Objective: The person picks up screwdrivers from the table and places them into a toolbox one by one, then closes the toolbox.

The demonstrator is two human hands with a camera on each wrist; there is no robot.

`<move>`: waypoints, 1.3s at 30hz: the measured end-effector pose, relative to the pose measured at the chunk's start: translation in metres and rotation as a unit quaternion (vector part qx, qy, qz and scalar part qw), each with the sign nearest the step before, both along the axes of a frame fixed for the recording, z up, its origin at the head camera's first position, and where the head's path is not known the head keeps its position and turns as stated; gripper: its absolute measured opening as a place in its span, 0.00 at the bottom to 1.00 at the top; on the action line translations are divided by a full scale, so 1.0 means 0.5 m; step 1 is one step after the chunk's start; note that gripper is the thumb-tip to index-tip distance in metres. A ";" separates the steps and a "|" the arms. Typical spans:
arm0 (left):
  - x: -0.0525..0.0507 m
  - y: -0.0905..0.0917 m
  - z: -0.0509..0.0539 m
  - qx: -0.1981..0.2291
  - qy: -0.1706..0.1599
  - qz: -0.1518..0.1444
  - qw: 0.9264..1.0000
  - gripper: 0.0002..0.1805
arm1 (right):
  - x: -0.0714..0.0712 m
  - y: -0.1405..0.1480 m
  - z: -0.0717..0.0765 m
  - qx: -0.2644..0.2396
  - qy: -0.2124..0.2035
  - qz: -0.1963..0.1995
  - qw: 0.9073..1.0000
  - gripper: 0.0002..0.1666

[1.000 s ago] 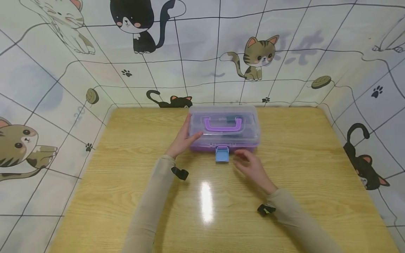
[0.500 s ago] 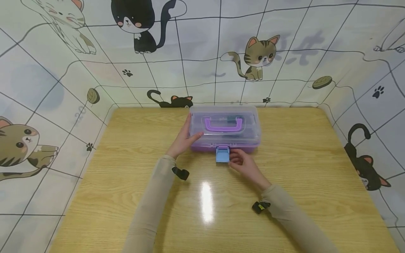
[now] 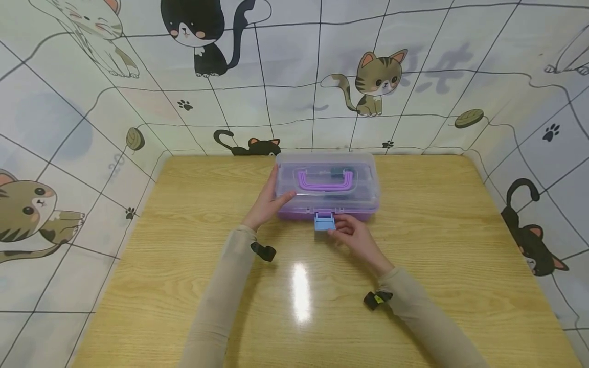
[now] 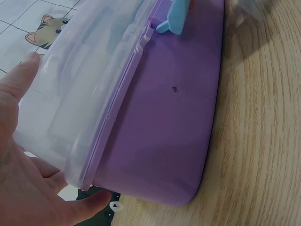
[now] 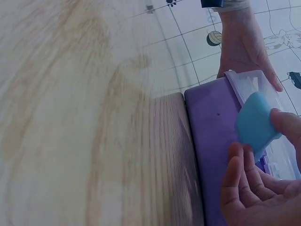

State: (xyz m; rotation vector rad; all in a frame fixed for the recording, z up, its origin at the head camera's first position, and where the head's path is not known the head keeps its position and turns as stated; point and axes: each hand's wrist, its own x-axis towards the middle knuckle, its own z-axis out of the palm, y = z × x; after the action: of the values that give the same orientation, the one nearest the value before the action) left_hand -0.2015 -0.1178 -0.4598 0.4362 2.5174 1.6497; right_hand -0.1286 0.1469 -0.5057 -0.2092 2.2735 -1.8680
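Observation:
A purple storage box (image 3: 294,215) with a clear lid (image 3: 331,201) stands at the table's back edge, lid down. My left hand (image 3: 267,203) holds its left end, thumb on top of the lid and the other fingers along the side, as the left wrist view shows too. At the middle of the front, a light blue latch (image 3: 324,223) sticks out from the lid's rim. My right hand (image 3: 360,239) pinches this latch between thumb and fingers, its back fingers close to the purple front wall. A purple handle (image 3: 325,187) lies flat on the lid.
The wooden table (image 3: 442,240) carries the box. A cat-patterned wall covering (image 3: 294,112) rises directly behind it and on both sides. Something dark green (image 3: 340,173) shows through the lid.
My right hand has come in from the right to the latch. The latch's lower edge has tilted upward. My left hand and the box have stayed in place.

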 end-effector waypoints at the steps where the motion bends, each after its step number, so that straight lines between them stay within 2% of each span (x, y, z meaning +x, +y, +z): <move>1: 0.000 0.000 0.000 0.000 -0.001 0.000 1.000 0.51 | -0.002 -0.001 0.001 -0.006 -0.005 -0.002 1.000 0.26; 7: -0.005 0.001 -0.003 -0.005 0.007 -0.001 1.000 0.51 | -0.012 -0.006 0.004 0.000 -0.026 -0.021 0.999 0.22; 12: -0.006 0.002 -0.005 0.001 0.012 -0.007 1.000 0.50 | -0.016 -0.011 0.009 -0.003 -0.046 -0.047 0.998 0.23; 13: -0.003 0.003 -0.001 0.003 0.007 -0.007 1.000 0.50 | -0.017 -0.011 0.009 -0.004 -0.046 -0.051 0.998 0.23; 17: 0.019 0.009 0.041 0.002 -0.007 -0.011 1.000 0.49 | -0.018 -0.012 0.008 -0.014 -0.038 -0.055 0.998 0.22; 19: 0.020 0.008 0.039 0.000 -0.003 -0.010 1.000 0.49 | -0.018 -0.011 0.006 -0.027 -0.035 -0.048 0.998 0.21; 20: 0.023 0.009 0.045 -0.001 -0.003 -0.009 1.000 0.49 | -0.018 -0.011 0.005 -0.035 -0.035 -0.044 0.998 0.21; 24: 0.002 0.002 0.000 0.002 0.011 -0.005 1.000 0.50 | -0.018 -0.010 0.009 -0.066 -0.044 -0.052 0.996 0.22; 26: 0.000 0.004 -0.001 0.001 0.007 -0.004 1.000 0.50 | -0.018 -0.011 0.011 -0.070 -0.046 -0.063 0.994 0.24; 27: -0.005 0.003 -0.012 0.002 0.009 -0.003 1.000 0.50 | -0.019 -0.011 0.013 -0.070 -0.048 -0.070 0.994 0.24; 31: -0.004 0.004 -0.011 0.004 0.009 -0.003 1.000 0.50 | -0.021 -0.013 0.015 -0.056 -0.049 -0.084 0.994 0.27; 36: -0.004 0.003 -0.008 0.002 0.010 0.000 1.000 0.50 | -0.024 -0.020 0.028 -0.032 -0.072 -0.105 0.991 0.35; 38: -0.002 0.003 -0.003 0.007 0.008 -0.001 1.000 0.50 | -0.025 -0.024 0.034 -0.024 -0.083 -0.108 0.990 0.37; 39: 0.002 0.003 0.007 0.011 0.006 -0.003 1.000 0.50 | -0.026 -0.025 0.036 -0.020 -0.088 -0.109 0.990 0.38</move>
State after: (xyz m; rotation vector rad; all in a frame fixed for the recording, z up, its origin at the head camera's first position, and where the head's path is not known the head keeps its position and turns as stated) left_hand -0.2005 -0.1161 -0.4566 0.4570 2.5067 1.6792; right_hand -0.1416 0.1342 -0.4877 0.2002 2.2149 -1.9475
